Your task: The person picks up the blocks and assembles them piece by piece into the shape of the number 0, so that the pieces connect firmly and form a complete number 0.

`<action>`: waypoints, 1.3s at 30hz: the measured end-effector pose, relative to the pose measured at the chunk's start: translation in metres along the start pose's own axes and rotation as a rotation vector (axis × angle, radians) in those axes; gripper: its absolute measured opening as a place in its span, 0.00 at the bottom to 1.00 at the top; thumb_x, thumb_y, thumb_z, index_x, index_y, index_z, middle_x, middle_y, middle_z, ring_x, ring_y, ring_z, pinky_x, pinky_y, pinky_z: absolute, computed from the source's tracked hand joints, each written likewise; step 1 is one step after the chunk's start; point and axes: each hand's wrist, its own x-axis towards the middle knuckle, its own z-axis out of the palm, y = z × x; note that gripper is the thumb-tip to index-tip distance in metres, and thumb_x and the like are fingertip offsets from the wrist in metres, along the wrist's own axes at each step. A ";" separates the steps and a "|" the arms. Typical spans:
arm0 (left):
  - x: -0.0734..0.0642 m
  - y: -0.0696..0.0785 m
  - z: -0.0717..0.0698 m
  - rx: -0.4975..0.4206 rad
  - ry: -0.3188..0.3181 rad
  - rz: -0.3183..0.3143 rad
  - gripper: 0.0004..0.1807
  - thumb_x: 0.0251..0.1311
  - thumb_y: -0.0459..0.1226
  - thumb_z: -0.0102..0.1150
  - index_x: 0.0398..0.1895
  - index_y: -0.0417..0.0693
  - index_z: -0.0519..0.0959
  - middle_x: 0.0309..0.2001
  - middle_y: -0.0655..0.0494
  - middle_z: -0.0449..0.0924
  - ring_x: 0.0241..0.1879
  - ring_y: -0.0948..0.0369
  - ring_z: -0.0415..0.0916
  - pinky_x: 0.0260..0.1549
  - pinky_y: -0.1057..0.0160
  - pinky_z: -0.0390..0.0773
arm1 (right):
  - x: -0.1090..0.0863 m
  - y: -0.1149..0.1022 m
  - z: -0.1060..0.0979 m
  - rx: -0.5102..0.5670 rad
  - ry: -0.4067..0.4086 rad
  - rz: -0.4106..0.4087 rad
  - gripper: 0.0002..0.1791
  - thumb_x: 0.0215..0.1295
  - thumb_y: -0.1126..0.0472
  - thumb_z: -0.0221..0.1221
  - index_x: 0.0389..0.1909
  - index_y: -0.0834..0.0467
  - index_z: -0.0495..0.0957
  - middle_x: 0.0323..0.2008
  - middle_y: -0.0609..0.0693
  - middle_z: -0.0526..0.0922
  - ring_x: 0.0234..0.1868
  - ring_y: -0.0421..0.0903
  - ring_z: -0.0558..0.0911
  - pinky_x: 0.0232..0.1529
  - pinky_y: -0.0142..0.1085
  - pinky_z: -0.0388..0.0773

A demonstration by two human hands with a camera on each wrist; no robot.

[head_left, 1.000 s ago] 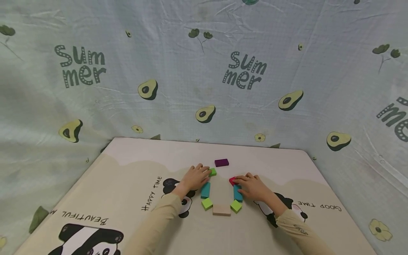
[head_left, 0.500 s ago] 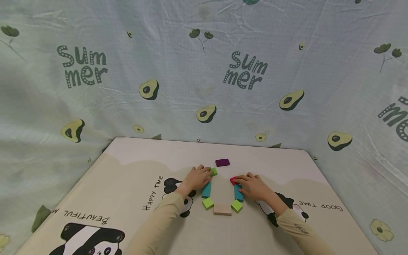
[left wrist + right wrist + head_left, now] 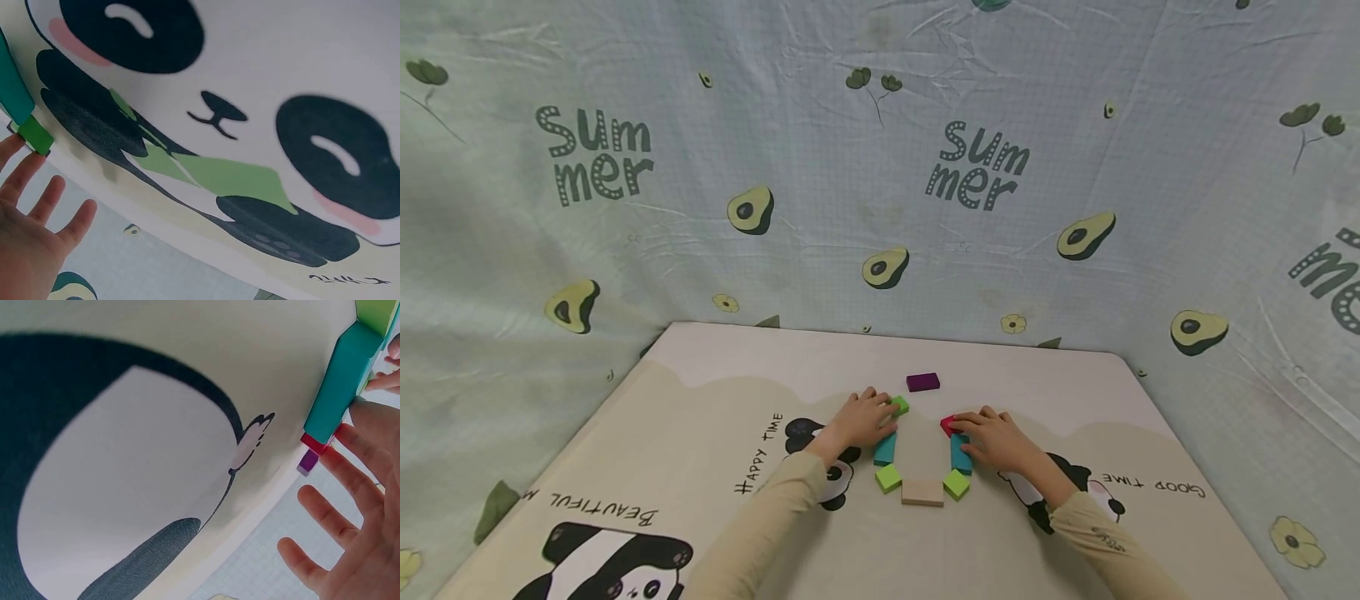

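The left hand point(image 3: 863, 419) touches a green block point(image 3: 900, 405) with its fingertips. In the left wrist view the other fingers point(image 3: 80, 222) are spread apart. A teal block point(image 3: 884, 450) lies just below this hand. Across from it, the right hand point(image 3: 996, 439) rests its fingertips on a red block point(image 3: 948, 426), which the fingers partly hide. The thumb of that hand lies along a second teal block point(image 3: 960, 455). In the right wrist view the red block point(image 3: 314, 443) meets the end of the teal block point(image 3: 344, 381), and the outer fingers stand away from it.
Two lime-green blocks point(image 3: 888, 478) flank a plain wooden block point(image 3: 922, 492) at the near end of the U-shaped row. A purple block point(image 3: 922, 382) lies beyond the hands. The panda-printed table point(image 3: 700, 350) ends at a hanging cloth point(image 3: 820, 167) with avocado prints.
The left fingertips and the green block shift very slightly. The right hand stays at the red block, and the other blocks keep their places.
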 end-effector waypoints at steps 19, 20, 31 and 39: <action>-0.015 0.000 -0.003 0.016 0.024 0.062 0.23 0.59 0.51 0.50 0.54 0.52 0.73 0.49 0.55 0.73 0.48 0.56 0.66 0.41 0.53 0.71 | -0.001 -0.001 -0.001 0.013 -0.025 0.009 0.21 0.58 0.52 0.56 0.53 0.52 0.73 0.55 0.48 0.73 0.44 0.46 0.69 0.39 0.44 0.65; -0.015 0.000 -0.003 0.016 0.024 0.063 0.23 0.58 0.51 0.50 0.54 0.52 0.73 0.49 0.55 0.73 0.48 0.56 0.67 0.41 0.53 0.71 | -0.001 -0.001 -0.001 0.010 -0.027 0.011 0.21 0.58 0.52 0.56 0.54 0.52 0.72 0.55 0.48 0.72 0.44 0.45 0.69 0.39 0.44 0.65; -0.019 0.002 -0.001 0.031 0.042 0.092 0.22 0.59 0.50 0.49 0.54 0.53 0.73 0.50 0.55 0.73 0.49 0.57 0.66 0.42 0.54 0.71 | -0.001 -0.001 0.000 0.015 -0.042 0.025 0.22 0.58 0.52 0.56 0.54 0.51 0.72 0.55 0.48 0.72 0.43 0.45 0.68 0.39 0.43 0.65; -0.022 0.004 -0.001 0.047 0.056 0.115 0.21 0.60 0.48 0.49 0.55 0.53 0.72 0.51 0.55 0.72 0.50 0.56 0.66 0.42 0.53 0.70 | 0.000 -0.001 0.000 0.019 -0.036 0.025 0.22 0.58 0.52 0.56 0.54 0.52 0.72 0.55 0.48 0.72 0.43 0.45 0.69 0.39 0.45 0.66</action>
